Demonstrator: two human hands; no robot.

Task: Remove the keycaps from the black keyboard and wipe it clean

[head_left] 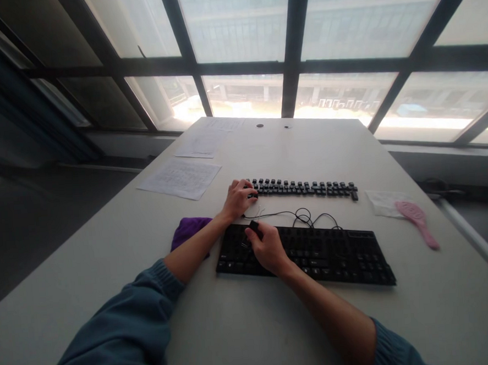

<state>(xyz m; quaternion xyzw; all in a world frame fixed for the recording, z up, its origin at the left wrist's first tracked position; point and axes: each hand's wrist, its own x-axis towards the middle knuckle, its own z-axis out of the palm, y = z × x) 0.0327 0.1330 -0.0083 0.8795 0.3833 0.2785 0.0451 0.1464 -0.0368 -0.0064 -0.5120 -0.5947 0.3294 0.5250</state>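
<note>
A black keyboard (pixel 348 259) lies in front of me, many of its keys apparently bare of caps at the upper left. Beyond it, loose black keycaps (pixel 306 187) stand in rows on the table. My left hand (pixel 237 200) is at the left end of those rows, fingers curled in a pinch on a keycap (pixel 252 195). Over the keyboard's left part, my right hand (pixel 269 248) is closed on a small black tool (pixel 254 225) that looks like a keycap puller, with thin wires below it. The keyboard's cable (pixel 304 217) loops between keyboard and keycaps.
A purple cloth (pixel 188 230) lies left of the keyboard, partly behind my left forearm. Printed papers (pixel 181 178) lie at the far left of the white table (pixel 109 279). On the right, a pink hairbrush (pixel 418 221) rests partly on a white packet (pixel 379 202). Windows stand beyond the table.
</note>
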